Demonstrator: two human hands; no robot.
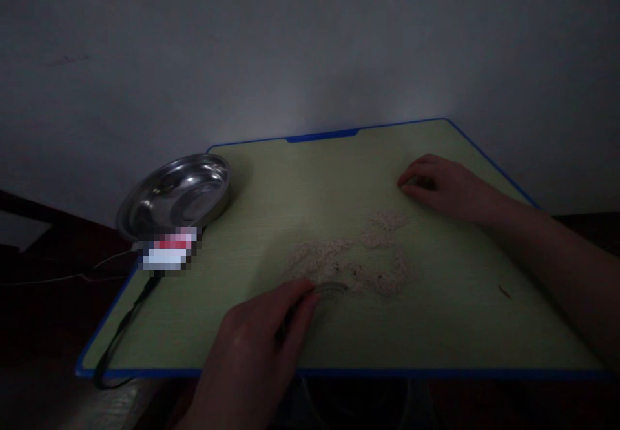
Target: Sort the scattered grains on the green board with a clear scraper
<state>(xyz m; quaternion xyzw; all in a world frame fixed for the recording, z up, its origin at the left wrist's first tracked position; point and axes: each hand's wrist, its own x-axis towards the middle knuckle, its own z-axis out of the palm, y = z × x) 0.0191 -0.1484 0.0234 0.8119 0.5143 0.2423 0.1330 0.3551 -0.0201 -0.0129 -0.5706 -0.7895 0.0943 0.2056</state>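
A loose spread of pale, fine grain-like bits (329, 252) with a few dark specks lies on the pale green tabletop (310, 184). At its near edge, my left hand (259, 327) pinches a small, thin piece with a rounded, ridged edge (333, 286); its exact kind is too dim to make out. That piece reaches the grains. Beyond the spread and to the right, my right hand (438, 184) rests low over the table, fingers curled and thumb near the fingertips. Whatever may be between those fingers is hidden.
A shiny steel bowl (179, 201) stands tilted at the table's left edge. In front of it lies a blurred-out white and red item (169, 249) with a black strap (121, 327). A small dark sliver (504, 292) lies at right. A wall (310, 42) rises behind.
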